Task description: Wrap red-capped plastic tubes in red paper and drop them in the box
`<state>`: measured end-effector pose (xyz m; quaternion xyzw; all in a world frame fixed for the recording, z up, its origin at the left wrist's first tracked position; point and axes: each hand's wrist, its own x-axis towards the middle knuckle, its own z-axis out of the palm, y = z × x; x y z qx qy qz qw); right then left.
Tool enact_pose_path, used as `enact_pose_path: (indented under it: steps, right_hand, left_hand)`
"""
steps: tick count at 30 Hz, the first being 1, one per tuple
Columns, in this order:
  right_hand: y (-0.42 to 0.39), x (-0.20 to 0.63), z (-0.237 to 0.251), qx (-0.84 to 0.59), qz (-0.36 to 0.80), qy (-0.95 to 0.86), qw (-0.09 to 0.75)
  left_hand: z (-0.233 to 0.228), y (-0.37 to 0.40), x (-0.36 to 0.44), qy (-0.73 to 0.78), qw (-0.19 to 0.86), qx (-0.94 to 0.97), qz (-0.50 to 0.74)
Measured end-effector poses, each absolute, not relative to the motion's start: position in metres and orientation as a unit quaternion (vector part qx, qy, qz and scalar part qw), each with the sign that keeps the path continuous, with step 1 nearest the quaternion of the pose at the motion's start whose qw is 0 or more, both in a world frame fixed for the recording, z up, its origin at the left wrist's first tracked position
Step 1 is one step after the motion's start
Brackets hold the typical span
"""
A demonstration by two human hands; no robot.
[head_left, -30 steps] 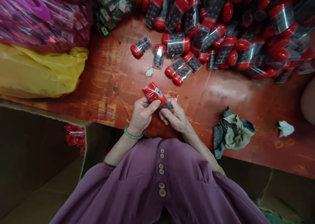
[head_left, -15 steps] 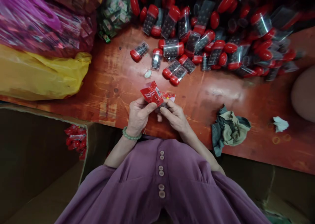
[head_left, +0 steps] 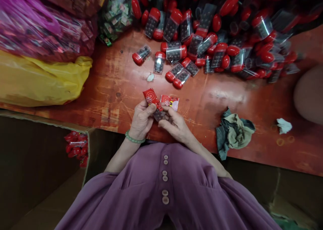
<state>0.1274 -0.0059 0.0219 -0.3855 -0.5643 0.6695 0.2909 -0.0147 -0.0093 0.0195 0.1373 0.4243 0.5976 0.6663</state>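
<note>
My left hand [head_left: 142,119] pinches a red printed wrapper [head_left: 152,97] between thumb and fingers just above the table edge. Out of its lower end shows a clear container [head_left: 158,115] of dark balls, like those heaped on the table; whether it has a red cap is hidden. The thumb and index finger of my right hand [head_left: 176,125] close around that clear end. Just beyond my fingers a flat red packet [head_left: 169,101] with a pale corner lies on the table.
Clear containers with red caps [head_left: 176,51] are heaped at the back. Bulging bags, one yellow [head_left: 45,81], stand at left, above an open carton [head_left: 87,149] with red packets. A crumpled cloth [head_left: 236,130] and white scrap [head_left: 284,126] lie right.
The red wrapper has turned from its barcode side to a side with printed circles. More of the clear container shows below it, and my right hand has shifted slightly down.
</note>
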Motion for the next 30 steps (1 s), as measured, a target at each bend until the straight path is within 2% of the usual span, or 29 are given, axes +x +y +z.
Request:
enact_pose_path:
  steps: [2,5,10,16,22,30]
  right_hand:
    - [-0.006,0.127,0.026,-0.416,0.532,-0.661,0.327]
    - [-0.005,0.125,0.025,-0.387,0.356,-0.777,0.345]
    - [-0.001,0.125,0.015,-0.332,0.232,-0.843,0.353]
    - [0.004,0.126,0.016,-0.332,0.201,-0.837,0.387]
    - [0.007,0.131,0.017,-0.347,0.206,-0.833,0.379]
    - [0.0,0.136,0.001,-0.357,0.248,-0.778,0.453]
  left_hand:
    - [0.025,-0.008,-0.013,0.431,0.658,0.112,0.607]
    - [0.032,-0.007,-0.009,0.434,0.66,0.08,0.608]
    - [0.035,-0.006,-0.003,0.447,0.667,0.054,0.594]
    - [0.037,-0.006,-0.003,0.433,0.677,0.06,0.592]
    - [0.039,-0.002,-0.001,0.414,0.693,0.061,0.587]
    - [0.038,-0.003,0.008,0.417,0.7,0.063,0.576]
